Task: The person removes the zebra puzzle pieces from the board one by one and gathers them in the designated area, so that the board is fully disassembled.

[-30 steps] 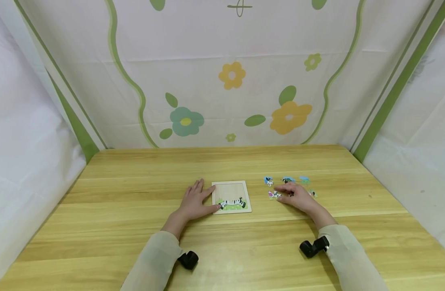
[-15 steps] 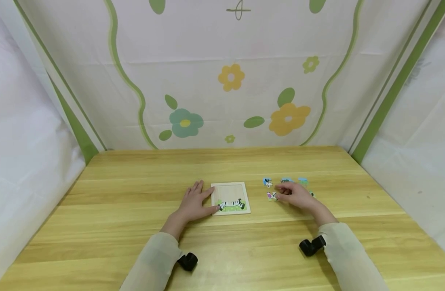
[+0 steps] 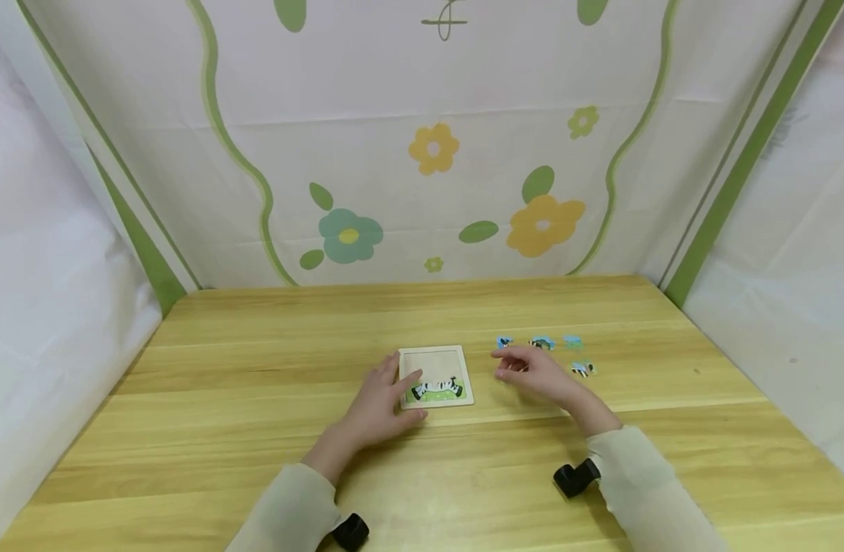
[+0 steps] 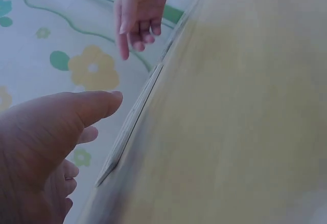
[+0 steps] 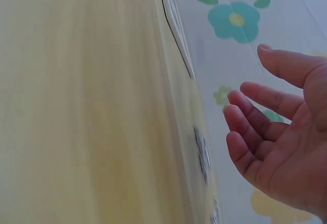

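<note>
A square wooden puzzle tray (image 3: 467,376) lies on the table, its lower part filled with zebra-and-grass pieces (image 3: 438,389) and its upper part bare wood. My left hand (image 3: 375,405) is at the tray's left side, fingers spread, with index finger and thumb overlapping its edge in the head view. To the right of the tray hovers my right hand (image 3: 537,377), its fingers loosely bent and empty in the right wrist view (image 5: 286,127). Behind and beside it lie loose puzzle pieces, among them a blue one (image 3: 542,343) and a black-and-white one (image 3: 583,369). The hand hides part of the group.
The wooden table (image 3: 256,330) runs back to a white cloth wall (image 3: 366,153) printed with flowers. More white cloth hangs on both sides. A small black camera device (image 3: 576,479) sits at the right sleeve, and another (image 3: 351,531) at the left.
My right hand has moved left from the loose pieces toward the tray, uncovering the black-and-white piece. My left hand has shifted toward me, its fingertips now beside the tray.
</note>
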Demonstrator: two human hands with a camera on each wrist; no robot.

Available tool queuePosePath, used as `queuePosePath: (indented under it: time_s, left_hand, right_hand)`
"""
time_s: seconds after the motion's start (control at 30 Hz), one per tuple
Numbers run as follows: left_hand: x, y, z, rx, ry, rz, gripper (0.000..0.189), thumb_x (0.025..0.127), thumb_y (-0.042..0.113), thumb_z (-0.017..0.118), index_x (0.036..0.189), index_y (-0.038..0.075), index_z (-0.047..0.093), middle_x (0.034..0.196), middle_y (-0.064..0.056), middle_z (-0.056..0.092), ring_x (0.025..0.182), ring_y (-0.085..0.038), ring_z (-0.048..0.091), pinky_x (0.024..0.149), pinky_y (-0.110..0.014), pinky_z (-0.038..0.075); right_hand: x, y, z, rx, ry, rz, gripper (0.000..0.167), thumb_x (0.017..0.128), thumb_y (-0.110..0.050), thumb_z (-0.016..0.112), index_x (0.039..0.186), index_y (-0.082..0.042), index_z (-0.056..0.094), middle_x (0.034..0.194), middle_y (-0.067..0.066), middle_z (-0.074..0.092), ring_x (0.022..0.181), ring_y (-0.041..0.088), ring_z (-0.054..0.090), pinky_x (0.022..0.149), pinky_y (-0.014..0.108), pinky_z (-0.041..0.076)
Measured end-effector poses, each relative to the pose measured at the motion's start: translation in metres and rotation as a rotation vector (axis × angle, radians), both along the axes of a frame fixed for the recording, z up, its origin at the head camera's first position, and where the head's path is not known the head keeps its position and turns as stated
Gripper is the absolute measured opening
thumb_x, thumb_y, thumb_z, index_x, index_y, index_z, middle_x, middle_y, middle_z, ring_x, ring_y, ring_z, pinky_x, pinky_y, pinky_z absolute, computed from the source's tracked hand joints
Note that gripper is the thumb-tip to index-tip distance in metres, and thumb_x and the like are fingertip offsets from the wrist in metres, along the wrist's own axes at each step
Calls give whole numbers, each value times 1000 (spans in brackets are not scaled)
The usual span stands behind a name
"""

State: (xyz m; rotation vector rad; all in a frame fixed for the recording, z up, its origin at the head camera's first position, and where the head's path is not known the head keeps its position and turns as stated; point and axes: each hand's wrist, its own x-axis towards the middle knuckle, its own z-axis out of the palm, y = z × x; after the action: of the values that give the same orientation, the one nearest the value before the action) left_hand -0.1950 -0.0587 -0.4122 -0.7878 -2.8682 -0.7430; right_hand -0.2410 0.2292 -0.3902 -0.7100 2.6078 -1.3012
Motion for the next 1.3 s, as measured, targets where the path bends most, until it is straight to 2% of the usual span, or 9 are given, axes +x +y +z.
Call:
queuePosePath:
  time_s: [0.13,0.33,0.53,0.77,0.83,1.13,1.3]
  left_hand:
    - [5,2,-5,30,19,-10,58,79,44,55,128,14,44,137,-25,14,126,-35,11,97,-49,13]
    - [7,5,-13,21,16,-23,59,80,45,53,129,16,43,138,-23,14,126,-35,12,97,-48,15]
    - [10,7,-16,-25,6,-52,60,82,49,49,132,18,38,138,-23,12,126,-34,9,98,-47,13]
    - [8,7,-18,-99,7,-78,60,83,53,42,134,21,35,139,-22,9,127,-32,5,98,-47,10]
    - [8,7,-18,-114,6,-83,60,84,53,41,134,22,34,140,-22,9,127,-32,5,98,-47,10]
    - [7,7,-16,-142,-17,-90,61,84,54,39,135,21,32,140,-21,7,127,-31,3,99,-47,7]
    - [8,7,-15,-157,-28,-93,61,85,53,38,135,21,31,140,-21,6,127,-31,2,99,-47,7]
  right_hand:
    - [1,-16,-4,-27,-1,54,41,82,-20,60,113,5,53,84,2,56,73,17,50,62,27,43]
    - [3,-35,-14,-51,17,75,39,81,-13,61,113,7,52,82,3,57,72,17,51,62,26,44]
    - [7,-44,-27,-19,34,44,41,77,-16,65,112,4,55,81,3,53,68,15,47,59,25,41]
    - [11,-49,-33,79,172,15,40,72,-21,70,108,-4,61,80,1,48,68,15,39,59,27,34]
    - [12,-50,-34,98,184,-4,39,71,-21,71,107,-7,62,81,-1,48,69,14,39,60,27,35]
    - [18,-57,-32,55,157,-58,32,69,-12,72,99,-3,63,80,2,46,70,15,39,60,26,35]
    - [17,-59,-33,69,144,-68,32,69,-10,72,98,-4,63,80,2,45,70,15,39,61,26,35]
